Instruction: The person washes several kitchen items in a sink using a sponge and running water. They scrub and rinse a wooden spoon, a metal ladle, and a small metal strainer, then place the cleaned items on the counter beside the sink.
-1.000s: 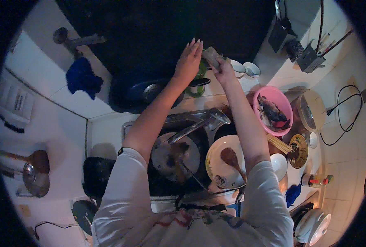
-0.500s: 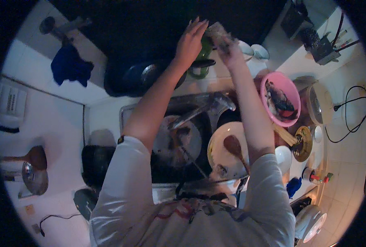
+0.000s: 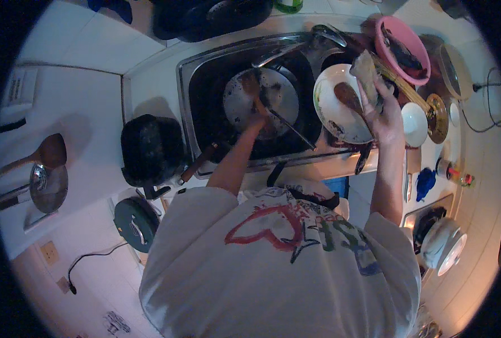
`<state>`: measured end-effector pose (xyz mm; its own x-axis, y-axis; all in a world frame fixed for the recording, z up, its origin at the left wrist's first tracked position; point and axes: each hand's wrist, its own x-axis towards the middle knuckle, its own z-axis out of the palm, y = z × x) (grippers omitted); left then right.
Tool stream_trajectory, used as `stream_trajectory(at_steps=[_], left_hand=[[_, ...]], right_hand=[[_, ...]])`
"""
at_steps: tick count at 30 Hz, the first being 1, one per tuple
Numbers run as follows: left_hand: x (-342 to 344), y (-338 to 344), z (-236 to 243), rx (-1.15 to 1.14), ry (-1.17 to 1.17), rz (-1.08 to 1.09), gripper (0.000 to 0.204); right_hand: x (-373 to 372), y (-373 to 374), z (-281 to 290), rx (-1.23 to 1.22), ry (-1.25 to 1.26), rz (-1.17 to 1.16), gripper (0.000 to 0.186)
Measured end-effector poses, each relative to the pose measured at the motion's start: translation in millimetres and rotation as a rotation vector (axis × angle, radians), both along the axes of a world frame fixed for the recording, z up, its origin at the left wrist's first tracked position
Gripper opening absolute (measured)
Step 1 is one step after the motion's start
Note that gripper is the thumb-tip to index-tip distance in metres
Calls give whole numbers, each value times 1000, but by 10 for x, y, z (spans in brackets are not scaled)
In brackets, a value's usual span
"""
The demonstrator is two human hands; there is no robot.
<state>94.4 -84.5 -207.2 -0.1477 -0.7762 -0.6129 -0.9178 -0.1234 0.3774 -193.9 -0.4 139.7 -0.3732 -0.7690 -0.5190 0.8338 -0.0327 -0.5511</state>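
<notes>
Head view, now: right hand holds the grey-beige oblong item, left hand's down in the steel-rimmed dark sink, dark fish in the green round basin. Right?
One error: the round basin holding the dark fish is pink, not green, per the head view. Right hand with grey-beige oblong item and left hand in steel-rimmed dark sink stand.

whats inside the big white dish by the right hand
Inside the big white dish: a brown spoon and a dark patch. The right hand and the grayish piece it holds cover part of its right side, so anything behind them can't be seen.
</notes>
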Motion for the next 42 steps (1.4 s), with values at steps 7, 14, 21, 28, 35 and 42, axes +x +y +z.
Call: stream_trajectory(at_steps=[7,14,21,28,35,42], left_hand=[[-294,83,-814,403,464,436,43],[340,380,85,878,952,695,41],[905,779,1509,938,1237,670,26],[794,1054,2324,890,815,790,30],[512,1315,2443,847,964,949,31],[405,1295,2157,748,1067,1021,22]], right_hand=[[481,815,-294,94,-90,-22,30],[537,1202,-699,139,-63,-74,24],[752,1210,-1015,104,301,69,31],[1601,329,-1659,-236,1435,420,52],[2026,-295,-2148,-266,1353,303,42],[2193,-167,-2353,-419,1361,396,22]])
